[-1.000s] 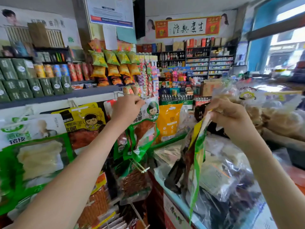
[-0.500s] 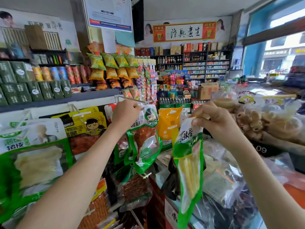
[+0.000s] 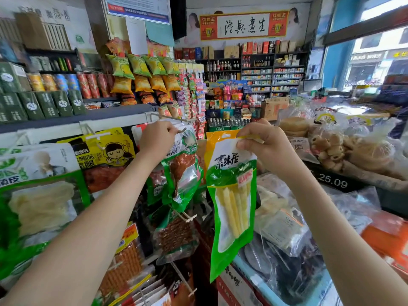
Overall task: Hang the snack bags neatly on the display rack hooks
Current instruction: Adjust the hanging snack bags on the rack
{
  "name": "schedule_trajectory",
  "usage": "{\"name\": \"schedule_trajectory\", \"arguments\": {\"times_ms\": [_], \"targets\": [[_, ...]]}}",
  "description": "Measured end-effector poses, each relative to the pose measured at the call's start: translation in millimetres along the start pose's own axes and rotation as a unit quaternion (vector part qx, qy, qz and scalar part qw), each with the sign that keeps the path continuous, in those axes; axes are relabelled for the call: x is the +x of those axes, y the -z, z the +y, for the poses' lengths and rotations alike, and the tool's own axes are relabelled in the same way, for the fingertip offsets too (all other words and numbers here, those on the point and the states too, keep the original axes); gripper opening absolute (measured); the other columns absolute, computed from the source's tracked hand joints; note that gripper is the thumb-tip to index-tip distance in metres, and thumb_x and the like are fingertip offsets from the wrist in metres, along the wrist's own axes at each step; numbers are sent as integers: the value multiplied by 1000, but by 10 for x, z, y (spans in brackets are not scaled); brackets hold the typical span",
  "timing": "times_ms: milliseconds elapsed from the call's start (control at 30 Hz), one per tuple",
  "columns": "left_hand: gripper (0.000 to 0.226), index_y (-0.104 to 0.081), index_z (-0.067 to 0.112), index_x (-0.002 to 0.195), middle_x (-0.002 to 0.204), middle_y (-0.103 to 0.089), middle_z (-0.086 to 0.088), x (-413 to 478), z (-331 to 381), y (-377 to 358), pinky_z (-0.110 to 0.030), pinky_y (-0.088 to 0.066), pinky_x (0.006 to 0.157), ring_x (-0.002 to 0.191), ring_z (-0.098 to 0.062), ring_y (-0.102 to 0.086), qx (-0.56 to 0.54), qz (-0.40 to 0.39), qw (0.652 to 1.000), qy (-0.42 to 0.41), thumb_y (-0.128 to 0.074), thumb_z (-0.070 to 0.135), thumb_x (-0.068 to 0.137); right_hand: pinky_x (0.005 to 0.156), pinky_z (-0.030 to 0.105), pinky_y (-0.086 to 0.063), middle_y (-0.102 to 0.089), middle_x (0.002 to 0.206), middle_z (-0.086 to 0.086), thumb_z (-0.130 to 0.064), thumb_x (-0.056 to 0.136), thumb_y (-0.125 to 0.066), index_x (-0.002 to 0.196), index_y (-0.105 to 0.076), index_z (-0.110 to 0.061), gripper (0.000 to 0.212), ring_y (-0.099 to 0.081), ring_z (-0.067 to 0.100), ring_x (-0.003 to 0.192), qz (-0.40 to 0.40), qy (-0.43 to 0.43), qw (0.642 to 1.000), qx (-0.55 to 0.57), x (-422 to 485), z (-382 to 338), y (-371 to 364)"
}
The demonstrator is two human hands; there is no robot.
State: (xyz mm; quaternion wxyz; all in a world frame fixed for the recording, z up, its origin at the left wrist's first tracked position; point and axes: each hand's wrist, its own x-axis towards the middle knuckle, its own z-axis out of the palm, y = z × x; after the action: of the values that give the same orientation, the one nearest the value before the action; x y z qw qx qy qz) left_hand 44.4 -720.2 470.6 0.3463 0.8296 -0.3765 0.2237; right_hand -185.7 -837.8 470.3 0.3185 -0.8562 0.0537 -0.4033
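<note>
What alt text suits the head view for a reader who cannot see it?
A person's right hand pinches the top of a green snack bag of yellow sticks; the left hand grips a hanging green bag at a rack hook.

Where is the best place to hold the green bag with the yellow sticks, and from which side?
Pinch the flat white top strip of the green bag, coming from the right, as the right hand does. The bag hangs upright, its top is thin and empty, and the window below holds the sticks.
</note>
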Motion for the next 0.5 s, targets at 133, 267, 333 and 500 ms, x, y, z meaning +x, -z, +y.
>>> {"name": "schedule_trajectory", "arguments": {"times_ms": [133,267,333,500], "targets": [[27,-68,5,88,58,-50,0,-23,0,-1,-24,-25,45,49,-10,-43,11,4,1000,-1,-49,23,96,93,44,-35,-47,85,-13,-16,82,-66,74,-55,-45,32,-49,26,92,-4,-11,1000,-22,9,13,-55],[29,-62,8,112,93,-63,-11,-144,21,37,-34,-45,68,82,-28,-57,66,11,998,-5,-49,28,95,82,34,-36,-48,86,-8,-16,82,-67,75,-57,-40,26,-49,26,91,-11,-14,999,-28,13,-1,-110],[34,-56,10,121,118,-56,-12,-256,22,82,-39,-39,89,109,-31,-50,102,19,995,-6,-49,30,94,74,29,-35,-49,87,-2,-16,82,-67,74,-57,-38,25,-48,23,87,-19,-15,999,-34,10,-16,-157],[23,-68,11,99,119,-56,-8,-550,-66,334,-28,-35,90,117,-22,-47,8,0,1000,-13,-47,21,95,67,25,-33,-48,81,-5,-13,78,-70,81,-66,-21,10,-49,19,80,-47,4,997,-69,47,-95,-406]]}}
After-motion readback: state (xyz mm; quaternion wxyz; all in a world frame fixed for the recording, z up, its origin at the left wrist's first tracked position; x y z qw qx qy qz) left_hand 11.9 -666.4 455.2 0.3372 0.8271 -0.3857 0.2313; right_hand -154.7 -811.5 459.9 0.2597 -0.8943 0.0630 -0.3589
